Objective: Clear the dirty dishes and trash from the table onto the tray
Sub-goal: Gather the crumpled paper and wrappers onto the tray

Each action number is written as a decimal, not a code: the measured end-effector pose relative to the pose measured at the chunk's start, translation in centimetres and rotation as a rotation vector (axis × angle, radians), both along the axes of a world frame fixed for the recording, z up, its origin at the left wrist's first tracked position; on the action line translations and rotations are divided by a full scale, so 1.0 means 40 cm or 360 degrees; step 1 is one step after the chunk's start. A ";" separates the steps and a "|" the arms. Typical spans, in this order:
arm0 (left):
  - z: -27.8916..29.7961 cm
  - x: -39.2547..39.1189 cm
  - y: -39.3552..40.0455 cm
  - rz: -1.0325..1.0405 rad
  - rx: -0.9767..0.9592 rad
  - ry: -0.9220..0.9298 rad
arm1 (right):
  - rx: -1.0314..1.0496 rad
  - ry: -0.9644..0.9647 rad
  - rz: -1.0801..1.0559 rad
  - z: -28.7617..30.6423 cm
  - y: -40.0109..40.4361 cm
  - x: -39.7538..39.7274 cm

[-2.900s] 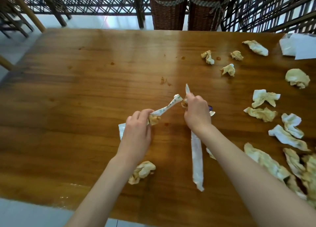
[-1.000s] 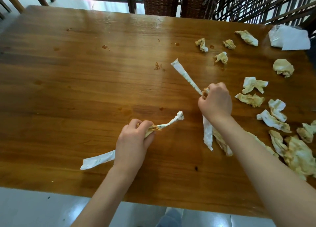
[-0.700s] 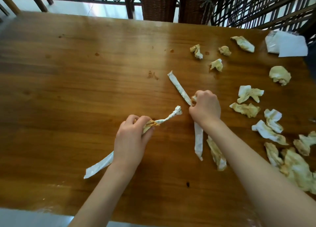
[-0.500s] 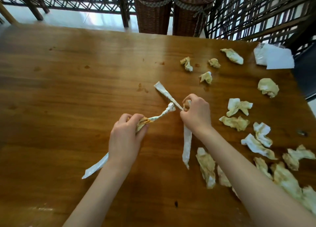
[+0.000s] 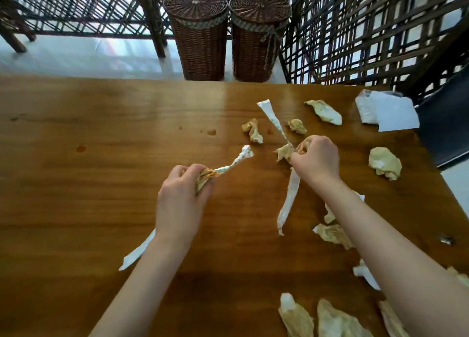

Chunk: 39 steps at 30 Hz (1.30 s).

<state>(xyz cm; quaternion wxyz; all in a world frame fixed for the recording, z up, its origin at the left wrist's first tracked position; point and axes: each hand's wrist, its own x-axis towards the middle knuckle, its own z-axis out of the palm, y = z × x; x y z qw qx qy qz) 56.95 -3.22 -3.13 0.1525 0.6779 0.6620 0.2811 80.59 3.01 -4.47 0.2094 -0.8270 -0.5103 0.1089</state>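
Both hands grip twisted wrappers: left wrapper points up-right, right wrapper up-left.

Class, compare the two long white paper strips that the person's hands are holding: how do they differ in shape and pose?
The left hand grips a twisted white paper strip together with a stained yellowish wad; its far end is wrung like a rope. The right hand pinches a flatter white paper strip, which points away up the wooden table and hangs down below the fist. Both are long, narrow and gripped mid-length.
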 end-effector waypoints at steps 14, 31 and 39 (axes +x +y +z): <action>-0.024 0.133 0.256 -0.0086 0.0094 -0.0087 | 0.0178 0.0038 0.0050 -0.037 0.086 0.039; -0.094 0.322 0.374 -0.0182 -0.0161 0.0459 | -0.0097 -0.0220 0.0155 -0.057 0.265 0.267; -0.080 0.342 0.379 -0.0202 -0.0155 0.0293 | -0.0052 0.0100 0.0160 -0.064 0.260 0.278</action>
